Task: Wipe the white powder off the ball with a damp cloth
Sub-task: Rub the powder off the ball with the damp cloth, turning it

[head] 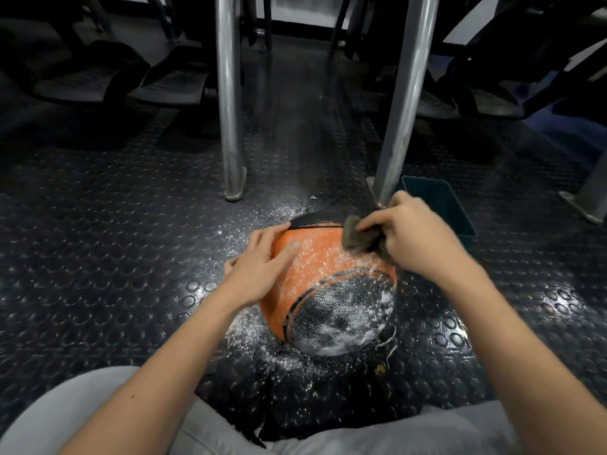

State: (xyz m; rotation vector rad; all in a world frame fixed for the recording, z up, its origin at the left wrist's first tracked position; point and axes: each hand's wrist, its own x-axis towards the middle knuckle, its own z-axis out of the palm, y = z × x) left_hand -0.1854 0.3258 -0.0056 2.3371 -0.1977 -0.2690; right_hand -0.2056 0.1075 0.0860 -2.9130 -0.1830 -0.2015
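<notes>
The seats (170, 83) in the upper left sink into shadow, and a dark rectangular bin (440, 205) right of centre is half hidden behind the right hand (417, 238). At centre frame the ball (315, 257) — pebbled orange with black panels, crusted with white powder (345, 320) — sits on the studded rubber floor (98, 224). The right hand clutches a crumpled grey cloth (358, 239) against the ball's upper right; the left hand (262, 261) lies flat-fingered on its left side. Two steel poles (228, 93) stand just behind
</notes>
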